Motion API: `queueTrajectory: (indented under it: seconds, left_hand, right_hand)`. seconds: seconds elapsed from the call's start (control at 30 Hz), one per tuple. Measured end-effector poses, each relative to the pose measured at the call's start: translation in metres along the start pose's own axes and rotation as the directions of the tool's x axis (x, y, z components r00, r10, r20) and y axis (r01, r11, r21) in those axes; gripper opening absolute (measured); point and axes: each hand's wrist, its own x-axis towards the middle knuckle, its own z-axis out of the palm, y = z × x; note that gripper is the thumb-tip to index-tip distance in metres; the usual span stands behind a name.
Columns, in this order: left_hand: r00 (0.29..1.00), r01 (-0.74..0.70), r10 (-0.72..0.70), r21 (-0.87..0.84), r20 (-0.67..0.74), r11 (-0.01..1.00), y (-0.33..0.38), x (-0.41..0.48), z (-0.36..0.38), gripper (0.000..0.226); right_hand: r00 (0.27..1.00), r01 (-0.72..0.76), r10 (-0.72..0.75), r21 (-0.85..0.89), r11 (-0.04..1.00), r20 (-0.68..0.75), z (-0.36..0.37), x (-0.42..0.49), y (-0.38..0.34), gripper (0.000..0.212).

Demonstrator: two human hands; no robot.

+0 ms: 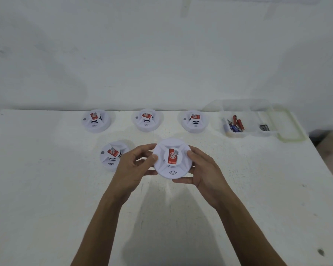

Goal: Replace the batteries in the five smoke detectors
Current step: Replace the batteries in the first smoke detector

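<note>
Five detectors total: four sit on the bench, one detector is lifted mid-scene, left hand and right hand both clamped on its rim. Twist halves opposite ways, steady grip, to reach batteries; spare batteries wait in tray, far right.

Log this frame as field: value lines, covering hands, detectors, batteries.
held: smoke detector, off the table, label up
left hand: grips its left rim
right hand: grips its right rim
back row: detectors
front left: fourth resting detector
clear box: loose batteries, dark battery in a separate section
</note>
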Motion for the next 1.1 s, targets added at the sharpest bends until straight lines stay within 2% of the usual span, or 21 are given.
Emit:
queueTrajectory:
  seconds: [0.5,0.7,1.1]
  left_hand:
    - [0.999,0.038,-0.037,-0.057,0.024,0.998,-0.0032,-0.0005,0.0012,0.026]
    - [0.997,0.02,-0.016,-0.051,0.08,0.999,-0.0007,-0.0029,0.0002,0.044]
    - [0.995,0.023,-0.016,-0.073,0.099,0.997,-0.0019,-0.004,-0.001,0.039]
  right_hand:
    - [1.0,-0.004,0.003,-0.006,1.0,-0.027,-0.0012,-0.0011,0.0002,0.031]
    - [0.998,0.001,-0.002,-0.019,1.0,-0.064,-0.0004,-0.0013,-0.0011,0.03]
    - [0.997,0.018,-0.021,-0.043,0.999,-0.079,0.0005,-0.0022,-0.0005,0.029]
